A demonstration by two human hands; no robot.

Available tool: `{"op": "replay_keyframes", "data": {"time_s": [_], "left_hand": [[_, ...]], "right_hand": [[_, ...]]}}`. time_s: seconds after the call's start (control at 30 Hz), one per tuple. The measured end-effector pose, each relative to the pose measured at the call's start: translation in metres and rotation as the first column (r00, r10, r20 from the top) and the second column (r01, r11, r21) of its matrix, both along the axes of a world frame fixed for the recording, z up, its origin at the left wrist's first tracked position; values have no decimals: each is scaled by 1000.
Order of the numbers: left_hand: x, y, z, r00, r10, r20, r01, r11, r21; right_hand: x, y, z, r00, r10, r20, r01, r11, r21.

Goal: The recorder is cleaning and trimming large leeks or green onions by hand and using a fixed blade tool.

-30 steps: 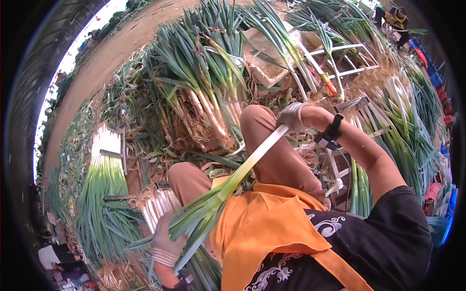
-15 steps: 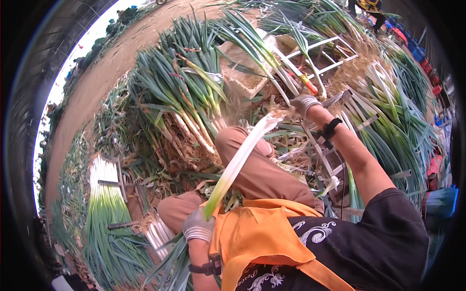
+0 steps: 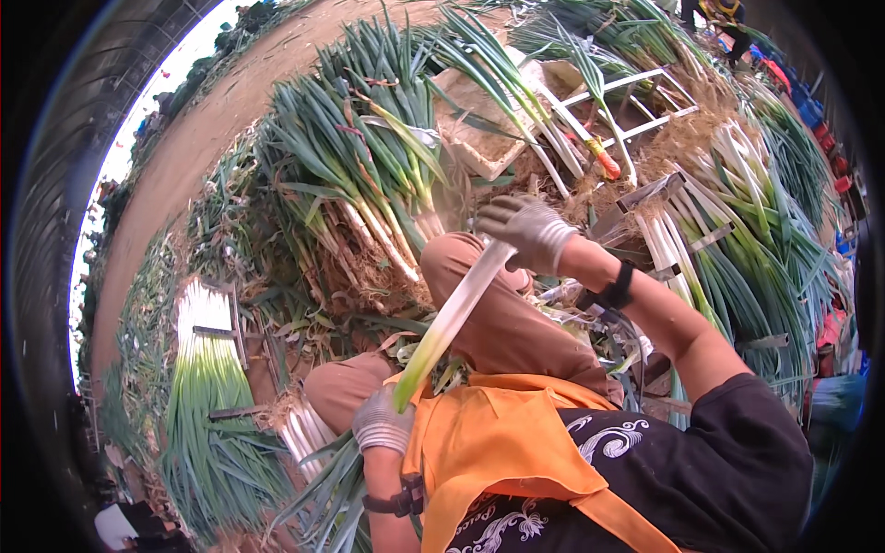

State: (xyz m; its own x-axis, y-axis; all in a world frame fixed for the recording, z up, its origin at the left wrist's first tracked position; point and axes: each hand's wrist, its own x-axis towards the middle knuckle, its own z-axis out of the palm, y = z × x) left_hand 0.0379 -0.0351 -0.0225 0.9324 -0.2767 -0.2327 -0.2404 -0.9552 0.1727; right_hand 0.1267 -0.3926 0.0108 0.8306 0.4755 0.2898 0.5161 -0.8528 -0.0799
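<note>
Heaped green onion bundles [image 3: 359, 175] cover the dirt ground around the seated person. One long green onion [image 3: 452, 318] spans both gloved hands: right hand [image 3: 525, 230] fingers closed on its firm white shank, left hand [image 3: 383, 426] clasping the floppy, easily bruised leaves.

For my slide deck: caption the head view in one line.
Gloved left hand and right hand hold one leek over the knees, amid piled leeks.

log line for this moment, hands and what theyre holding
left hand: gloved, grips leafy end of green onion | right hand: gloved, grips its white end | stalk: slanted across the lap | around: piled green onion bundles
</note>
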Motion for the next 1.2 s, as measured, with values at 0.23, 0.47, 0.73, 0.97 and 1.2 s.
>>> {"op": "replay_keyframes", "data": {"time_s": [0.23,0.47,0.73,0.97,1.2], "left_hand": [[-17,1,7,985,68,160,-65,998,-25],[-49,56,68,965,185,188,-189,982,5],[-175,147,299,701,197,685,-649,575,498],[-256,255,189,519,677,522,-828,245,504],[-263,315,13,372,901,224,-886,272,375]], "right_hand": [[31,6,-46,951,119,-286,-143,988,-64],[34,89,-14,991,81,-108,-93,989,-112],[23,387,121,840,535,-90,-510,836,204],[-17,563,72,684,693,-228,-705,708,37],[-10,639,-60,613,739,-279,-790,563,-244]]}}
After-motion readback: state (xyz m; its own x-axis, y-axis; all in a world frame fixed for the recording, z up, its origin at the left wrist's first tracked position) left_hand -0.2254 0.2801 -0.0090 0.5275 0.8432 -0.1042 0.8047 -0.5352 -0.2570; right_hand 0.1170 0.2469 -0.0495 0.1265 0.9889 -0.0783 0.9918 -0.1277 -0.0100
